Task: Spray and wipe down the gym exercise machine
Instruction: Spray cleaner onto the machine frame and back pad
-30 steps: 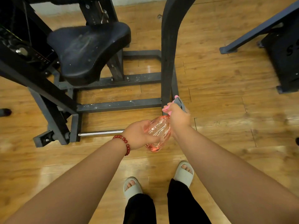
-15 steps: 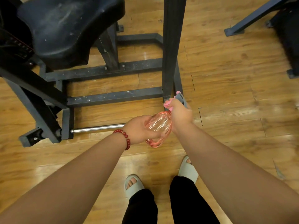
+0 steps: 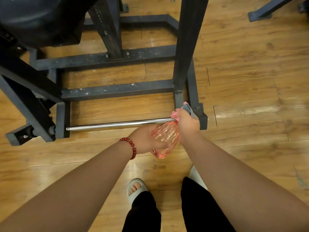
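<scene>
Here, in the head view, the camera looks down past two bare forearms to a wooden floor (image 3: pixel 250 81) and the base of the gym machine (image 3: pixel 117 90). The left hand (image 3: pixel 143 139) is wrapped around the side of a clear pink spray bottle (image 3: pixel 164 139), its fingers partly hidden behind the ribbed body. A red bead bracelet (image 3: pixel 132 146) sits on that wrist. The right hand (image 3: pixel 187 126) grips the top of the same bottle, closed around the neck. The spray head (image 3: pixel 188 108), grey with pink parts, sticks out above its knuckles. The bottle hangs in the air between the two hands, tilted, with its base towards the person and its head towards the machine. The spray head is right beside the foot of the machine's dark upright post (image 3: pixel 189 39), at the near right corner of the frame.

A chrome rod (image 3: pixel 117 125) runs level from that corner to the left, just beyond the hands. The frame's dark crossbars are flecked with pale specks. The black padded seat (image 3: pixel 38 19) fills the upper left corner. A foot of another machine (image 3: pixel 260 12) stands on the floor at the upper right, well apart. At the bottom edge are black trousers (image 3: pixel 143 213) and a pale open-toed slipper (image 3: pixel 136 188).
</scene>
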Available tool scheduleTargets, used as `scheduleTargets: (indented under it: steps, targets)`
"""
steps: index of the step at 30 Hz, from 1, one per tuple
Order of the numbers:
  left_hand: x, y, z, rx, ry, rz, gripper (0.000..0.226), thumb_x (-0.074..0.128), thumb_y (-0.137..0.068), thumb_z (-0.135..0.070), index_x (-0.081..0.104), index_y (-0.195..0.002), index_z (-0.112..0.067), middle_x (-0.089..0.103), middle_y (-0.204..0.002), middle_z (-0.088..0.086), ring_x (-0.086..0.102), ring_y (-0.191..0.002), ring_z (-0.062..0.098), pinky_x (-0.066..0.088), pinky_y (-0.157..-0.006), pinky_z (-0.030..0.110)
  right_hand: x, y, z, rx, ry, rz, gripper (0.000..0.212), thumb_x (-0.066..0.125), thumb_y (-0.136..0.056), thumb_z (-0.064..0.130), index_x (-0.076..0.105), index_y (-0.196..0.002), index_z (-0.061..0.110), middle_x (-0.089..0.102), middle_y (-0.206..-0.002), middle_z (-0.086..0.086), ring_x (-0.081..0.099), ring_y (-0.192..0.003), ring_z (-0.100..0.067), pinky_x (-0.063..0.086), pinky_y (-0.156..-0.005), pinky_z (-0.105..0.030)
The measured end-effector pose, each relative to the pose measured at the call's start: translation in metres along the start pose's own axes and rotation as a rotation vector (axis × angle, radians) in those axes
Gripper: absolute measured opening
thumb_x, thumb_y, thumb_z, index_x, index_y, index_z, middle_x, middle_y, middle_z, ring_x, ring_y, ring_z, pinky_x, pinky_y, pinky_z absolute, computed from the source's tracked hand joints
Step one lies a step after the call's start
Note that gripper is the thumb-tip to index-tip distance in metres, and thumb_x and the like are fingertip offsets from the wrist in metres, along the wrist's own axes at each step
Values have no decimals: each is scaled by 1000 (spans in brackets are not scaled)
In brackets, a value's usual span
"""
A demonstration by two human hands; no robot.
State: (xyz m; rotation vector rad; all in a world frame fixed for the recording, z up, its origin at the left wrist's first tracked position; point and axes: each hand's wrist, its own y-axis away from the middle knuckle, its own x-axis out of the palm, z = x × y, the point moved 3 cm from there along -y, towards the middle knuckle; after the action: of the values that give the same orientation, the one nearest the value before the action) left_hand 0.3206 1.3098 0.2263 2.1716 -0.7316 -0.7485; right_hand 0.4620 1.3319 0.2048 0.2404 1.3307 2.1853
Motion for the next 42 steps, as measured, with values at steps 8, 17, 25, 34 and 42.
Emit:
scheduleTargets:
  steps: [8,17,25,34,42]
  targets:
    - [-15,-12,35,-43,4,-20,26,77,-78,-32,63,-101,-31,65,-86,-18,61,-79,1,43,-65,13,33,-10,-19,43,33,63,34,60,-85,6,66,-115,21,59,-79,0,54,-71,-14,50,-70,-28]
    - [-30,-13,84,-89,50,-72,30,79,-76,-33,65,-103,-32,69,-94,-13,65,-88,7,51,-80,26,72,-6,-47,89,131,97,23,56,-90,15,58,-106,31,55,-78,4,50,-66,-12,43,-65,-25]
    - [-26,-8,126,-171,51,-77,38,79,-73,-42,64,-105,-29,69,-97,-8,65,-89,10,53,-83,31,92,-6,-83,133,142,194,35,61,-82,2,70,-106,26,62,-86,-3,57,-77,-20,50,-73,-30]
    - [17,-8,137,-193,84,19,46,79,-70,-47,63,-111,-32,68,-102,-13,64,-93,7,52,-89,32,55,-18,-111,156,154,28,19,62,-89,13,65,-81,30,58,-68,4,53,-68,-16,47,-79,-31]
    - [63,-33,109,-150,69,128,41,77,-76,-40,60,-112,-31,64,-101,-14,60,-92,3,48,-76,21,-1,-39,-105,170,134,-140,18,64,-75,9,67,-89,19,63,-80,0,53,-66,-16,47,-70,-31]
